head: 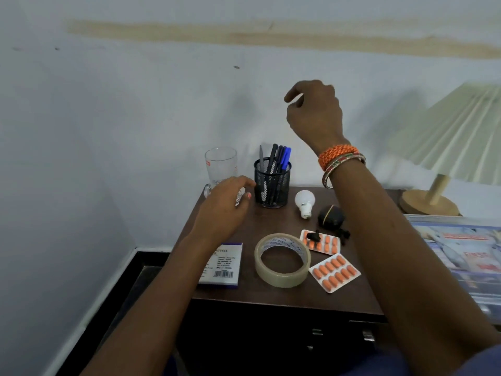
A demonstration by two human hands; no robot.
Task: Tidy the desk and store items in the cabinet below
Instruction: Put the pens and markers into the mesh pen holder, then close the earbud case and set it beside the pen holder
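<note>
A: The left hand (222, 204) is seen low over the back-left of the counter (271, 221), fingers loosely spread. The drinking glass (221, 166) stands upright just beyond it; whether it is touched cannot be told.

B: And the right hand (314, 112) is held high, well above everything, fingers loosely curled, nothing gripped.

A: So the glass is reached sooner by the left. The pen holder (272, 183) stands just to the right of those fingertips.

B: The tape roll (282, 260), lying flat, and the tablet strips (334, 272) are left nearer the body, untouched, above the cabinet (298, 335).
</note>
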